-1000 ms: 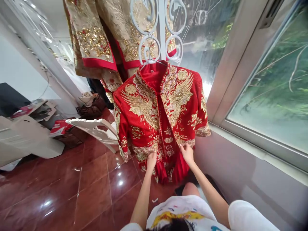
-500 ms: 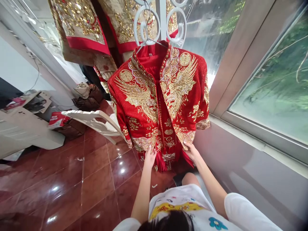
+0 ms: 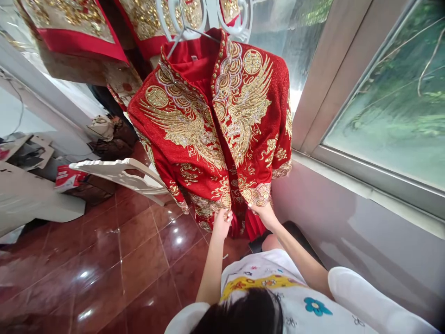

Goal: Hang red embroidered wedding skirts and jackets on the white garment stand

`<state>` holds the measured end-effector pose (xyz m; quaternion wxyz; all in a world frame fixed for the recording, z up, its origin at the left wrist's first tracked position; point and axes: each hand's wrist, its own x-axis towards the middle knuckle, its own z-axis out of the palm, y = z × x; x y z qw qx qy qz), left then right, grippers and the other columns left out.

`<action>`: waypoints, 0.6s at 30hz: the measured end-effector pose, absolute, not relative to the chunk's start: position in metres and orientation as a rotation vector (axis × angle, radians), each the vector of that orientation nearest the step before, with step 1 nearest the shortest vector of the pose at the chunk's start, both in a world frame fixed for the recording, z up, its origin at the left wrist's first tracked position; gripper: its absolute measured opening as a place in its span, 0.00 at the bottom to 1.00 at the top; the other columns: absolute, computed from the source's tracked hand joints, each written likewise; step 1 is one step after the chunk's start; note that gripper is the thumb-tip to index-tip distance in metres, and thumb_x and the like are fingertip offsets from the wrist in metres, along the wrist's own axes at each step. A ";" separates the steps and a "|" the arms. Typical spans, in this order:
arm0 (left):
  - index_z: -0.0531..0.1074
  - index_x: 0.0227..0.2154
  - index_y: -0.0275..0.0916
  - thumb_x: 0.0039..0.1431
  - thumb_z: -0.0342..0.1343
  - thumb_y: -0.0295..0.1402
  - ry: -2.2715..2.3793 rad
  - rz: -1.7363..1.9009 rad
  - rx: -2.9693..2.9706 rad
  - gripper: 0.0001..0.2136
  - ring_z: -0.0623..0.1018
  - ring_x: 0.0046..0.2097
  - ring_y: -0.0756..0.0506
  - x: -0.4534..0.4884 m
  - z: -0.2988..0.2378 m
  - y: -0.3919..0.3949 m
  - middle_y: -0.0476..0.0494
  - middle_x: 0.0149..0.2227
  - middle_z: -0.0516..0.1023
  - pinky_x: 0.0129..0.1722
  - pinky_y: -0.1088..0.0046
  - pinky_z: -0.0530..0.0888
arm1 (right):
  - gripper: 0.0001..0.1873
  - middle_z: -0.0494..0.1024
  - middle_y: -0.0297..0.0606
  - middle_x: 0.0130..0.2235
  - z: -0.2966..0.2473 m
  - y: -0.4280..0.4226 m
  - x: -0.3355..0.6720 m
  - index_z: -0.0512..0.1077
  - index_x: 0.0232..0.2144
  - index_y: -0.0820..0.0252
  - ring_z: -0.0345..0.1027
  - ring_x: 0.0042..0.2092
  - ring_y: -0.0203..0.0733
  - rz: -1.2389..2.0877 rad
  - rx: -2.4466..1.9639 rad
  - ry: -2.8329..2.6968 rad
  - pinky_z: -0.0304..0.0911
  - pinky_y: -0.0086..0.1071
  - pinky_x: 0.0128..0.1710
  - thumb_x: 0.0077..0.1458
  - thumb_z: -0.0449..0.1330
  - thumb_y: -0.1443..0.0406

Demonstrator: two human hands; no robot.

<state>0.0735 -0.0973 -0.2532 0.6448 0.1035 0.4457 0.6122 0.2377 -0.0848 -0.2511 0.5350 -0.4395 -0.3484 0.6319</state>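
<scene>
A red jacket with gold embroidery of winged birds, round emblems and scalloped trim hangs in front of me on a wire hanger. My left hand pinches the lower front corner of one panel. The matching corner of the other panel is gripped by my right hand, thumb on top. Between the two panels a narrow gap shows, with a red pleated skirt hanging below and behind. My fingertips under the hem are hidden.
White scrollwork stands behind the hanger. More gold-sequined garments hang at upper left. A white chair is left of the jacket, by a red box. A window ledge runs along the right.
Both hands have drawn the front panels closer together, narrowing the opening. The jacket appears nearer and further left and up in view.
</scene>
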 end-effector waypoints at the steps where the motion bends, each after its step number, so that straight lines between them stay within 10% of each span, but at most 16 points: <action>1: 0.57 0.20 0.37 0.45 0.56 0.23 0.990 1.394 0.237 0.11 0.64 0.21 0.59 0.078 -0.250 -0.097 0.55 0.22 0.62 0.17 0.84 0.57 | 0.20 0.73 0.30 0.23 -0.249 -0.086 0.234 0.69 0.31 0.61 0.58 0.22 0.31 1.475 -1.050 -0.803 0.54 0.27 0.22 0.33 0.71 0.64; 18: 0.69 0.29 0.34 0.50 0.63 0.32 1.045 1.383 0.168 0.09 0.72 0.27 0.56 0.113 -0.244 -0.108 0.50 0.25 0.72 0.25 0.82 0.68 | 0.21 0.77 0.33 0.31 -0.248 -0.113 0.216 0.73 0.34 0.60 0.67 0.30 0.35 1.577 -0.984 -0.463 0.60 0.29 0.29 0.33 0.71 0.64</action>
